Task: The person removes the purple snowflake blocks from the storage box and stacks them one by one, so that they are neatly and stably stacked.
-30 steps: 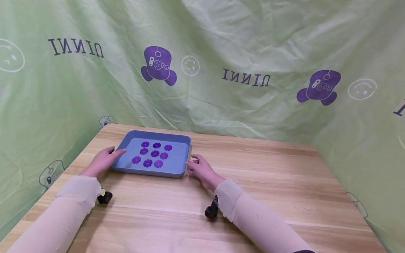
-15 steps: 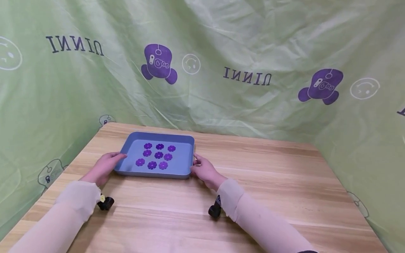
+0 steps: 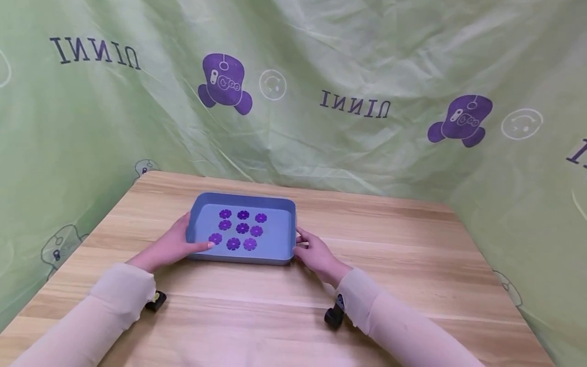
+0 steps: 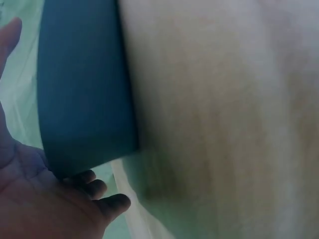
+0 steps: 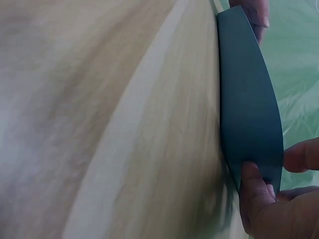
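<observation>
A shallow blue rectangular tray (image 3: 257,259) stands on the wooden table, with several purple flower-shaped discs (image 3: 242,228) in rows on its floor. At its left end is my left hand (image 3: 170,247), fingers stretched along the side and thumb reaching across the near left corner. The left wrist view shows the tray's wall (image 4: 84,89) against the open palm (image 4: 45,204). My right hand (image 3: 321,258) holds the near right corner with bent fingers. In the right wrist view, one of its fingers (image 5: 253,181) presses the tray's outer wall while others bend round the end.
The wood-grain table (image 3: 412,275) stretches to the right and in front of the tray. A green printed curtain (image 3: 293,132) hangs behind it and along both sides. Small black wrist cameras (image 3: 335,317) sit under both sleeves.
The tray has shifted right and slightly nearer, its discs along with it. Both hands have moved right too; the left thumb now lies lower, over the near corner. The head view has shifted slightly.
</observation>
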Demonstrator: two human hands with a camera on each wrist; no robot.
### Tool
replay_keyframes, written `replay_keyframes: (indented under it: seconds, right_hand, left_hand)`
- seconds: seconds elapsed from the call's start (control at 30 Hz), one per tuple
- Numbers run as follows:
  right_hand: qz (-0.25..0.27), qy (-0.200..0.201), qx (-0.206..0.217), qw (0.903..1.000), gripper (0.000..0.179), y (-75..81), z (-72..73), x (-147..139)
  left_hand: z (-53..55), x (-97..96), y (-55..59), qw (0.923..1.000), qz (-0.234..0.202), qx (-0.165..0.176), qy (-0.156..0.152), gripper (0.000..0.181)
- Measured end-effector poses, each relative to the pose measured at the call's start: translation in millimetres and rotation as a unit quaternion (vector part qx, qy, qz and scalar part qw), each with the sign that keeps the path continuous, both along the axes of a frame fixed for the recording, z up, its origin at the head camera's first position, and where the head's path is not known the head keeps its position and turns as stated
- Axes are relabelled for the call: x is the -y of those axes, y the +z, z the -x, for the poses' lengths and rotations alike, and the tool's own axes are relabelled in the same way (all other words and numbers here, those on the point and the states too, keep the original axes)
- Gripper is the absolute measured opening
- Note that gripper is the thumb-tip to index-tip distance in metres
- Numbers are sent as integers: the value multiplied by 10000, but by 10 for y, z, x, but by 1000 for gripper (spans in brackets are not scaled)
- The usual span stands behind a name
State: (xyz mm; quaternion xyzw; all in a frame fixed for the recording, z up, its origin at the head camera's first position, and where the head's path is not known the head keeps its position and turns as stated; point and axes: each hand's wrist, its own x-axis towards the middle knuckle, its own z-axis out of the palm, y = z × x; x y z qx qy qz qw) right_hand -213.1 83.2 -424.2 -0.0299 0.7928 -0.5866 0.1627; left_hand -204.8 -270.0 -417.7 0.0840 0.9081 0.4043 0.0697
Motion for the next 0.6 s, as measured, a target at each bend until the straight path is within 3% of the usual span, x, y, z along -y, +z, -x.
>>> replay_keyframes:
  seconds: [0.17, 0.33, 0.6]
  right_hand:
    - [-108, -63, -48, 9999, 67, -2, -71, -130]
    - [-89, -87, -161, 9998, 64, 14, -160, -242]
    - [-127, -123, -230, 9996, 64, 20, -315, -400]
  left_hand:
    - [-46, -112, -37, 9996, 257, -84, 8, 129]
    - [-115, -194, -70, 9972, 679, -326, 17, 135]
    - [-213, -312, -82, 9933, 951, -636, -138, 141]
